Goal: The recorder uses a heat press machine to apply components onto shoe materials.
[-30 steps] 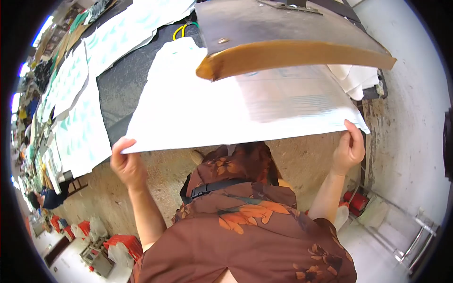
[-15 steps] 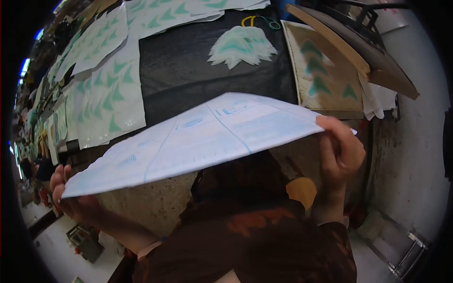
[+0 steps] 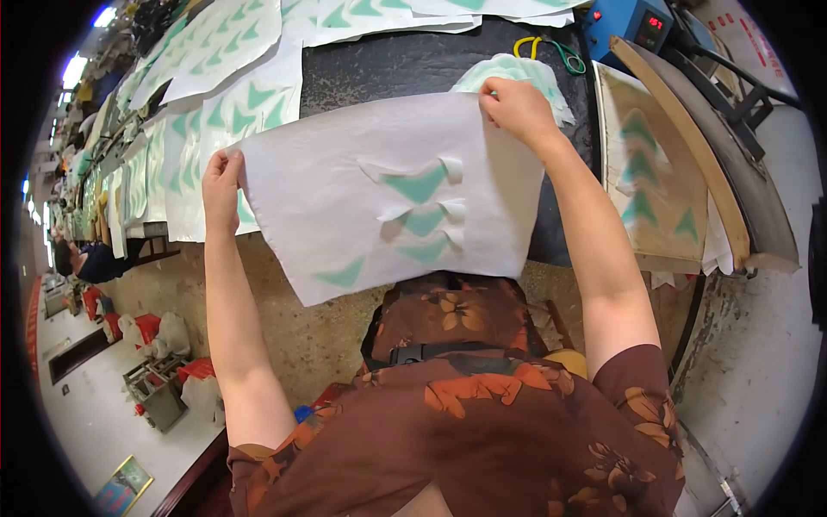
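Observation:
Both my hands hold up a white sheet [image 3: 301,207] by its upper corners, and it hangs over the near edge of the black table. My left hand [image 3: 222,185] pinches the left corner. My right hand [image 3: 519,110] pinches the right one. Several green chevron shapes show on the sheet's face. The white edges around some of them curl up off the surface. Partly hidden behind my right hand lies a pile of cut white pieces with green tints [image 3: 551,86].
More white sheets with green chevrons [image 3: 228,112] cover the table's left and far sides. Scissors with yellow and green handles [image 3: 564,56] lie at the back. At right, a tilted board [image 3: 702,138] stands open over a brown pad [image 3: 689,177] with green chevrons. Beyond is a blue control box [image 3: 624,30].
The sheet has turned over from its blue-printed side to the face with green chevrons. Both hands have moved up and forward, and the right grips at the far edge.

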Action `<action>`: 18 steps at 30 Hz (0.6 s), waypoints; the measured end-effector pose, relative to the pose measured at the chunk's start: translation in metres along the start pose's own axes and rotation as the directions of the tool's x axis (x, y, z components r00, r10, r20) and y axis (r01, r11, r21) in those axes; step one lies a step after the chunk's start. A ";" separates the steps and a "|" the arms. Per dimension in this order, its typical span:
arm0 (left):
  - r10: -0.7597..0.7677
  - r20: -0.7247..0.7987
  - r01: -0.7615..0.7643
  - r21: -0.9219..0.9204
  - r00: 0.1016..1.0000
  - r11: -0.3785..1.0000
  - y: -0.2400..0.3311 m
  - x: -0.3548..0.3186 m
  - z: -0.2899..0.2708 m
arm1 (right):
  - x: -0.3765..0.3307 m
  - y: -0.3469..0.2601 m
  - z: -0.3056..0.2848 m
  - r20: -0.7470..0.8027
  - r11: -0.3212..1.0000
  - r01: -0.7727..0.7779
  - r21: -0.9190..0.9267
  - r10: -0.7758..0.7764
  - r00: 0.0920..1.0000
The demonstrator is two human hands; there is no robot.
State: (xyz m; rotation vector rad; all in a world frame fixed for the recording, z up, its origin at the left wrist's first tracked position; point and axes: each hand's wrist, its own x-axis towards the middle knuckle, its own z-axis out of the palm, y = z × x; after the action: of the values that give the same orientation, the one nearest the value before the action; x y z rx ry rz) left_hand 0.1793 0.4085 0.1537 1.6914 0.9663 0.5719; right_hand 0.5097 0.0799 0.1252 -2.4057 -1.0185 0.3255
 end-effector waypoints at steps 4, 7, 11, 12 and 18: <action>-0.092 0.011 0.090 0.090 0.996 0.992 -0.019 0.033 0.012 | 0.027 0.012 0.038 0.084 0.992 -0.124 -0.037 0.127 0.988; -0.108 0.027 0.102 0.171 0.994 0.980 -0.028 0.065 0.019 | 0.039 0.024 0.062 0.030 0.988 -0.130 -0.077 0.133 0.991; -0.075 0.060 0.057 0.272 0.995 0.961 -0.040 0.109 0.036 | 0.032 0.025 0.084 -0.077 0.988 -0.152 0.009 0.152 0.985; -0.081 0.078 0.057 0.268 0.994 0.962 -0.044 0.118 0.041 | 0.024 0.017 0.089 -0.058 0.986 -0.141 0.085 0.146 0.987; -0.116 0.136 0.056 0.382 0.984 0.922 -0.057 0.164 0.071 | -0.023 -0.029 0.140 -0.095 0.992 -0.080 -0.100 0.070 0.993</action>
State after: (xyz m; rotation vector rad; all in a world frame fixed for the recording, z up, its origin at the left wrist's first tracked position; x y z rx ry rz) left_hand 0.3066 0.5114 0.0622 1.9887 1.0793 0.1946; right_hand 0.4203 0.1301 0.0230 -2.5319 -0.9270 0.1911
